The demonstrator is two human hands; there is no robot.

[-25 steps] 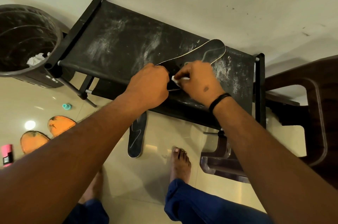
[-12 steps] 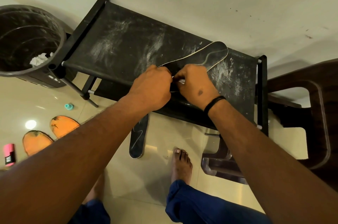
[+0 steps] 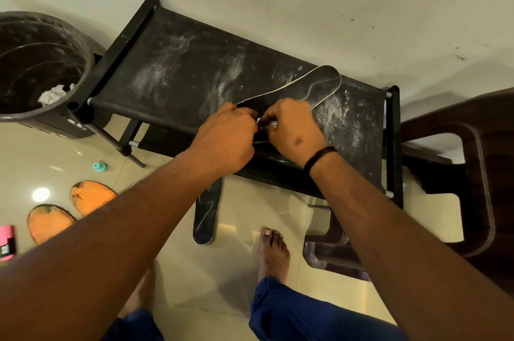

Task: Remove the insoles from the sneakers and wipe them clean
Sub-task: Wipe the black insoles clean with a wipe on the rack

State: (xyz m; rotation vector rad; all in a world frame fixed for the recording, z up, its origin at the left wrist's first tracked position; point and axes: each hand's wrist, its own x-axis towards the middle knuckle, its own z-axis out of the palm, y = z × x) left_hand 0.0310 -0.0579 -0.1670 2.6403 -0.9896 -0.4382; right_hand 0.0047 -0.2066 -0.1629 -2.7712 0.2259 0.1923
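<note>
Far left, floor: pink object [image 3: 6,242] with a black label, cut off by the frame edge. Above it, a dark round bin [image 3: 83,62] stands against the left end of the table. Inside the bin: crumpled white paper [image 3: 54,93] lying low against the near wall; inner wall streaked with pale dust.

Floor, right of the pink object: two orange insoles [image 3: 69,210] side by side, edges soiled dark. A small teal cap [image 3: 99,166] lies beyond them, near a table leg.

Table [image 3: 178,68]: black fabric top on a black frame, set close to the wall, smeared with white powder in several patches.

Floor, centre: one black insole [image 3: 205,219] with a pale outline, its far end hidden under the table's near edge. A bare foot [image 3: 273,253] stands just to its right; blue trouser cuffs at the bottom of the frame.

Table, centre-right: second black insole [image 3: 319,84], flat on the top, toe pointing far-right, heel end covered by both hands.

Left hand [image 3: 225,140]: fingers curled, gripping the heel end of the insole on the table. Right hand [image 3: 292,129]: fingers curled, pinching a small white wipe [image 3: 271,123] against the insole; only a sliver of it shows. The two hands touch at the fingertips. Black band [image 3: 319,158] on the right wrist.

Far right: dark brown plastic chair [image 3: 478,173], beside the table's right end.
</note>
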